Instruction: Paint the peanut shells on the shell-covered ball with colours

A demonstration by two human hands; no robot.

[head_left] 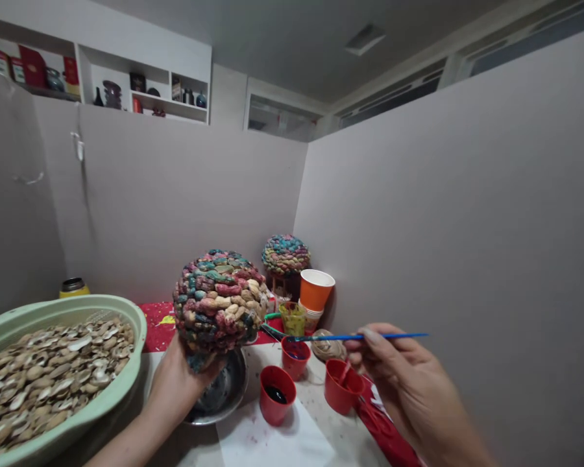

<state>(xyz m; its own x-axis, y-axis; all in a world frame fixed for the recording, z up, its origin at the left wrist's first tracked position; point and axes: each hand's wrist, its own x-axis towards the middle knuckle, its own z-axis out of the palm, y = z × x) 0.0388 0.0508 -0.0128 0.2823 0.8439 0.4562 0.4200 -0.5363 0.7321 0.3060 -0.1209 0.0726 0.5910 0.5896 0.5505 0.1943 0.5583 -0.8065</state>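
Note:
My left hand (185, 373) grips a rounded craft piece covered in painted peanut shells (221, 298) from below, holding it up over a metal bowl (224, 389). Pink, teal and dark paint covers much of it, while some shells on its right side look natural tan. Between the fingertips of my right hand (394, 363) is a thin blue paintbrush (355, 336), lying nearly level with its bristles pointing left. The brush tip is above a red cup of dark paint (295, 359), apart from the shells. Another red cup (277, 394) holds dark liquid.
A green basin of empty shells (136, 324) stands at the left. A third red cup (343, 387) sits by my right hand, near a twine ball (328, 345). Behind are a yellowish cup (292, 319), an orange paper cup (316, 292) and a second shell-covered piece (286, 254). Grey partitions (448, 227) enclose the table.

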